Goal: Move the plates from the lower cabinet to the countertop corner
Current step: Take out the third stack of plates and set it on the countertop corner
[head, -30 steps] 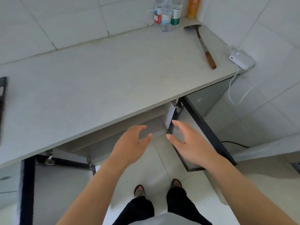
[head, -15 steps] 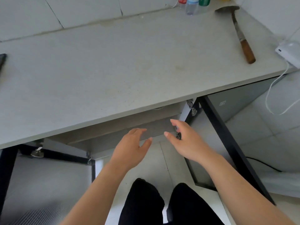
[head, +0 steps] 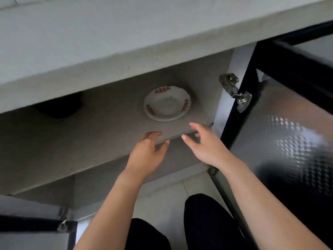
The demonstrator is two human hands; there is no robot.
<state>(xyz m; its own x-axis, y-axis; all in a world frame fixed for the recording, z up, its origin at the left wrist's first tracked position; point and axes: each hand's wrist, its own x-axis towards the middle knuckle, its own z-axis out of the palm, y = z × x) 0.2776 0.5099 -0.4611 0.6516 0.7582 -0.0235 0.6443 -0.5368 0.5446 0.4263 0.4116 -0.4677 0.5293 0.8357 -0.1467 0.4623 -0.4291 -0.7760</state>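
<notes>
– Plates (head: 167,103), where rn?
– On shelf (head: 90,134) inside lower cabinet, right side, set back from front edge. White w/ red pattern on rims, stacked; looks like 2 or 3, can't tell exactly.
– Hands?
– Left hand (head: 146,156) & right hand (head: 205,147) both over shelf's front edge, near stack but not touching it. Fingers spread wide, relaxed, holding nothing.
– Why both, palms turned inward?
– Prob to take stack from 2 sides at once. Stacked plates slide on each other, so a grip under bottom rim on each side keeps them together.
– Door?
– Door (head: 281,141) stands open at right on its hinge (head: 234,91), so way in is free. Right arm runs close beside its edge.
– Countertop?
– Countertop (head: 108,42) directly above, overhanging opening. Imo stack must come out low & fwd before lifting, else rim could knock the underside. Corner itself not in view.
– Anything else inside?
– Dark round thing (head: 59,107) at back left, well apart from stack; too dim to ID.
– Progress?
– Early: plates not yet picked up.
</notes>
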